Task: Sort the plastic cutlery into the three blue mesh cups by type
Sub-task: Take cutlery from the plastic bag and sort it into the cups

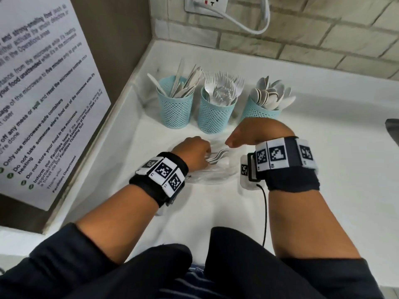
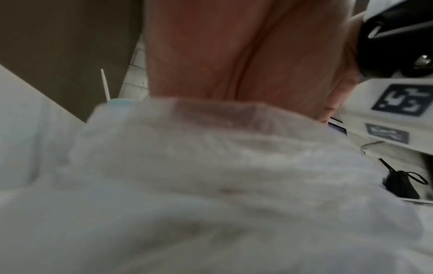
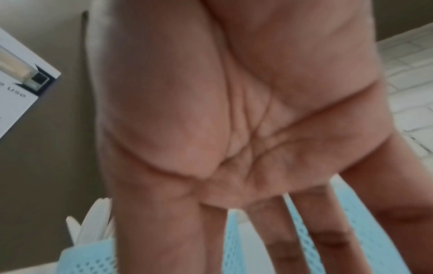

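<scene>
Three blue mesh cups stand in a row on the white counter: the left cup (image 1: 175, 108) holds knives, the middle cup (image 1: 214, 114) forks, the right cup (image 1: 260, 112) spoons. In front of them my left hand (image 1: 193, 153) grips a small bundle of white forks (image 1: 218, 156) over a crumpled clear plastic bag (image 1: 208, 174). My right hand (image 1: 250, 134) hovers just right of it, in front of the spoon cup, and holds nothing. In the right wrist view its palm (image 3: 257, 129) is flat with straight fingers, and blue mesh (image 3: 304, 239) shows between them. The left wrist view shows only my palm (image 2: 234, 55) and blurred plastic (image 2: 211, 166).
A printed notice (image 1: 43, 93) leans along the counter's left side. The tiled wall (image 1: 302, 39) behind the cups carries an outlet with a white cord (image 1: 241, 24). A dark object (image 1: 393, 129) juts in at the right edge. Bare counter (image 1: 334, 169) lies to the right.
</scene>
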